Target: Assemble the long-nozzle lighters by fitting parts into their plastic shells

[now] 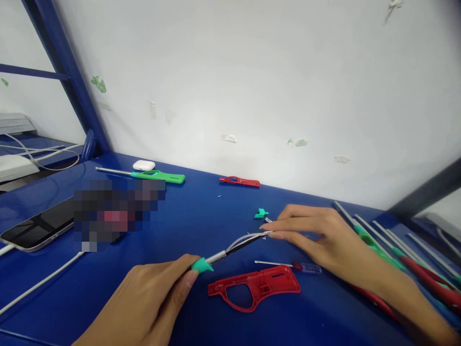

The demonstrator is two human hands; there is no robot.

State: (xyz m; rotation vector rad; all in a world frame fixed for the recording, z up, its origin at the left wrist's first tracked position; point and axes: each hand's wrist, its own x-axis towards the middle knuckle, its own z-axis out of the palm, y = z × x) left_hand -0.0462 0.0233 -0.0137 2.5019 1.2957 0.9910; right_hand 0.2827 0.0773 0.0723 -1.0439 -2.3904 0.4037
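Note:
My left hand (158,293) pinches a teal green plastic piece (202,265) at the near end of a gas lighter's inner part. From that piece a silvery cylinder (217,257) runs up to the right. A black strip with thin whitish wires (245,237) follows it. The fingertips of my right hand (317,230) are closed on the far end of these wires. Below, a red lighter shell half (266,283) lies with its inner side up. A small screwdriver (306,267) rests just behind it. Past my right fingertips lies a teal trigger piece (260,212).
Another red shell half (245,182) and a green lighter (162,177) lie near the wall. Beside the lighter is a white earbud case (144,165). A phone (41,223) with a cable and a blurred-out object occupy the left. Several lighters (378,244) crowd the right.

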